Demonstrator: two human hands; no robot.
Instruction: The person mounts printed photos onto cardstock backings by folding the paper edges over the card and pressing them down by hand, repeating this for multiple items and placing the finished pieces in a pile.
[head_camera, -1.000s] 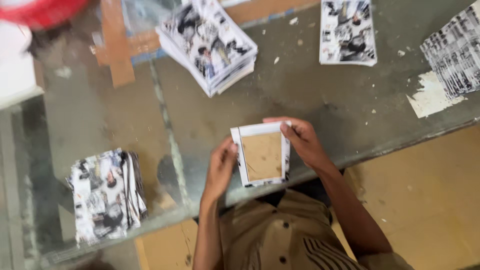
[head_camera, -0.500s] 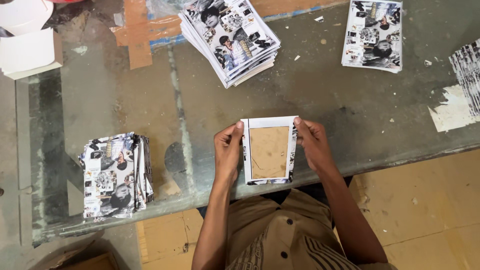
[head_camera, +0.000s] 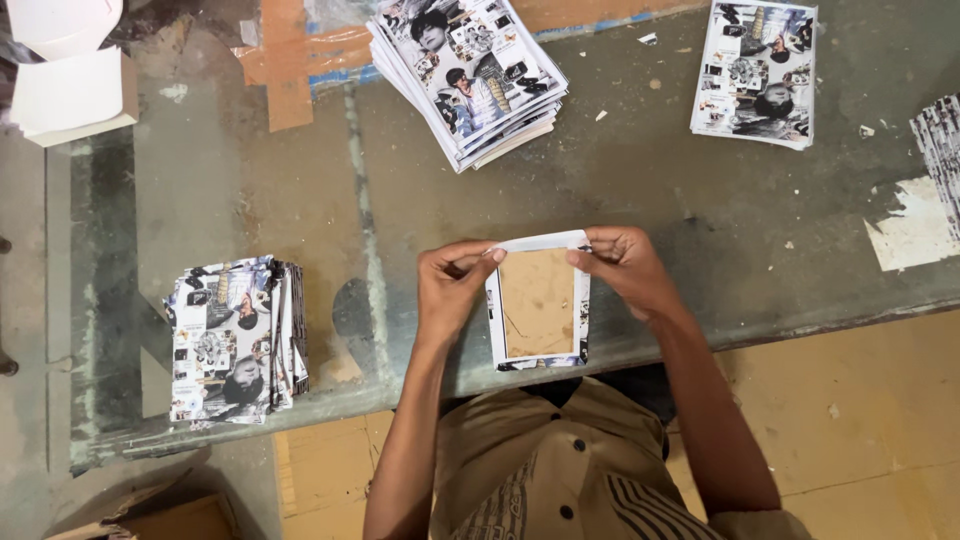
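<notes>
At the far left of the table (head_camera: 640, 190) sat white boxes (head_camera: 70, 85), one stacked on another at the upper corner. Below them, near the table's front edge, stood a squared-up stack of finished covers (head_camera: 235, 340), printed with black-and-white photo collage. Further right, at the back, lay a fanned pile of printed sheets (head_camera: 470, 70) beside strips of brown tape (head_camera: 285, 60) stuck to the surface.

Centre front, just above the person's lap, lay the brown board panel (head_camera: 538, 302), face down on a printed wrap with white margins showing round it. The left hand (head_camera: 450, 290) pinched the top-left corner of the wrap shut between thumb and fingers; the right hand (head_camera: 625, 265) closed likewise on the top-right corner — both pressing the upper flap over the board's edge.

To the right lay a smaller stack of sheets (head_camera: 755, 70), and a torn white patch (head_camera: 915, 225) near the edge.

Step judged: folding the top margin. Next would call for firm, even creasing of the remaining flaps.
</notes>
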